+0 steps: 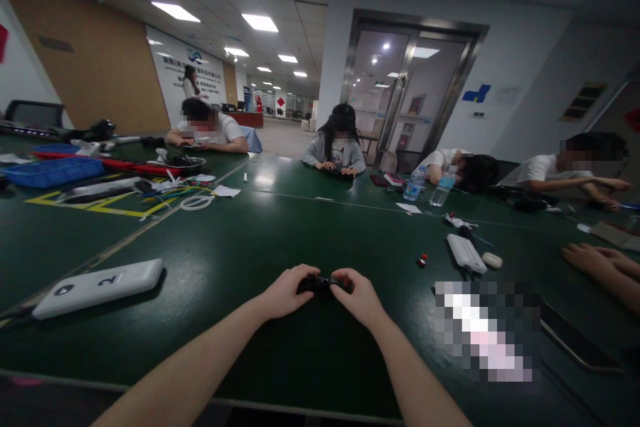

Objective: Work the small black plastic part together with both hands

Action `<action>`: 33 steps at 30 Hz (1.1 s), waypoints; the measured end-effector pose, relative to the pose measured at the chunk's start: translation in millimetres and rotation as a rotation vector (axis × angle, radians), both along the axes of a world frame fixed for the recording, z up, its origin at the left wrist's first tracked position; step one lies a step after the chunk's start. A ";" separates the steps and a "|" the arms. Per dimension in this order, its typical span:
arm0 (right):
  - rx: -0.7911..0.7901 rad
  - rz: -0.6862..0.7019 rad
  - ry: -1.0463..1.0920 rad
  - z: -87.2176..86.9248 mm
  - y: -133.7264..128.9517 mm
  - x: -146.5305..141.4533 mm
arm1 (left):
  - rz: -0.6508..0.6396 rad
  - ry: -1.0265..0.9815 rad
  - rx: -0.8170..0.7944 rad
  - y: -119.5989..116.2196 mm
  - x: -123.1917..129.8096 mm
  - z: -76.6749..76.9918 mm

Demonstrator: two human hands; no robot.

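Note:
Between my two hands, just above or on the green table [240,240], is a small dark object [320,285]. It looks black, glossy and elongated; its kind I cannot make out. My left hand [290,290] grips its left end, thumb below and fingers over the top. At the other end, my right hand [357,293] pinches it between thumb and curled fingers. Both hands are closed, and the fingers partly hide the object.
On the left lies a white power bank [100,287] marked 2, with a blue tray [55,172] and cables farther back. To the right are a smaller white power bank [466,253], a phone [575,337], water bottles [443,188] and another person's hands [595,260]. Several people sit around the table.

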State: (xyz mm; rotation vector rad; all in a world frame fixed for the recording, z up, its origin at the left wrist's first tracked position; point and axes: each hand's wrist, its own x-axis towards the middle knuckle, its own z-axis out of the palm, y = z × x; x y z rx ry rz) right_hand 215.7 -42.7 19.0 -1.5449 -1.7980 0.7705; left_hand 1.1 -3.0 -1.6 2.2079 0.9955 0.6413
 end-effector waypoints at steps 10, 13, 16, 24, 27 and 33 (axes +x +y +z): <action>0.047 0.179 -0.049 2.0 -4.7 -11.3 | -0.018 -0.023 0.045 -2.6 1.9 3.4; 0.039 0.197 -0.058 3.3 -5.4 -12.3 | -0.029 -0.005 0.047 -3.8 1.8 6.2; 0.042 0.201 -0.063 3.0 -5.0 -13.2 | -0.052 0.002 0.063 -4.4 1.9 7.5; 0.024 0.195 -0.055 3.8 -5.9 -13.7 | -0.076 0.014 0.067 -2.8 1.3 4.0; 0.023 0.194 -0.067 3.2 -5.3 -13.1 | -0.084 0.009 0.069 -0.6 0.6 0.6; 0.074 0.181 -0.128 -5.6 0.7 -13.7 | -0.083 0.043 0.099 0.1 0.5 -1.2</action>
